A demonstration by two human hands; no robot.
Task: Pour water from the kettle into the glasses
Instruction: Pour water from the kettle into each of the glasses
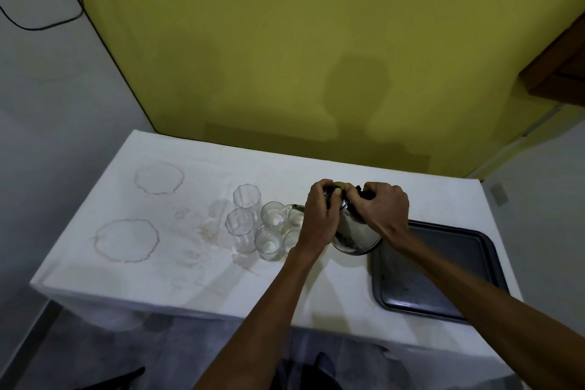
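Note:
A shiny steel kettle [354, 233] is tilted to the left above the table, its spout [297, 207] over the cluster of clear glasses. My right hand [384, 210] grips the kettle's black handle. My left hand [323, 214] presses on the kettle's lid and upper body. Two tall glasses [242, 225] stand on the left of the cluster. Several short glasses [273, 215] sit beside them; two are partly hidden behind my left hand. Whether water is flowing I cannot tell.
The table [158, 263] wears a white cloth with brown ring stains [126, 241] on its left part. A dark tray [443, 272] lies at the right, just beside the kettle. A yellow wall [285, 41] stands behind the table.

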